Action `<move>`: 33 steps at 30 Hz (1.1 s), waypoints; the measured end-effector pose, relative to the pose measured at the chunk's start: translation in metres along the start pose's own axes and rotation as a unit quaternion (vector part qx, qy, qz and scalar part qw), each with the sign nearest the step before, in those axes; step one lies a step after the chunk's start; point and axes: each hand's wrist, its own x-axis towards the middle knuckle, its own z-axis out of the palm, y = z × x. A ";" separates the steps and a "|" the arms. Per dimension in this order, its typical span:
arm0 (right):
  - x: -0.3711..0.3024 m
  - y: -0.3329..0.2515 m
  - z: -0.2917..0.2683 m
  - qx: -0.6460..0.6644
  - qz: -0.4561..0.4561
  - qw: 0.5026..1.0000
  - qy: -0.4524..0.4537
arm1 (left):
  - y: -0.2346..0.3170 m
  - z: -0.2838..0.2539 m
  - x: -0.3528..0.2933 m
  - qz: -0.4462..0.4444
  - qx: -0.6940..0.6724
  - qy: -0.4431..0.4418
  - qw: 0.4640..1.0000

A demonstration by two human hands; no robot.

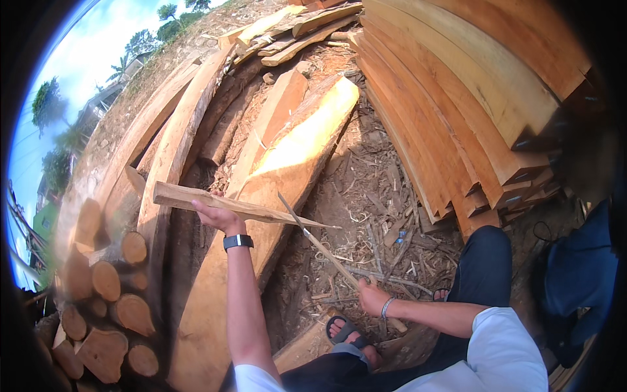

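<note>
My left hand (214,214) grips a long tapering sliver of wood (241,206) and holds it level, its thin point aimed right. My right hand (372,299) is closed around the wooden handle of a long narrow blade (313,238). The blade slants up to the left and its tip meets the sliver near its thin end. A black watch sits on my left wrist and a bracelet on my right. Under the sliver lies a thick rough slab of pale timber (294,157).
Sawn planks (457,111) are stacked at the right. Cut log ends (104,313) are piled at the lower left. Bark and wood chips (372,215) litter the ground. My sandalled foot (349,333) rests on a board. A dark blue bag (578,274) sits at the right.
</note>
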 end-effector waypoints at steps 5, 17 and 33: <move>0.000 0.034 0.017 0.003 0.027 1.000 0.014 | 0.002 0.003 0.000 -0.001 -0.002 -0.003 1.000; 0.019 0.064 0.031 -0.017 0.039 0.999 0.010 | 0.005 0.004 -0.005 -0.001 0.021 0.001 1.000; 0.015 0.061 0.024 -0.046 0.067 0.996 0.021 | -0.001 0.003 0.001 0.003 0.004 -0.001 1.000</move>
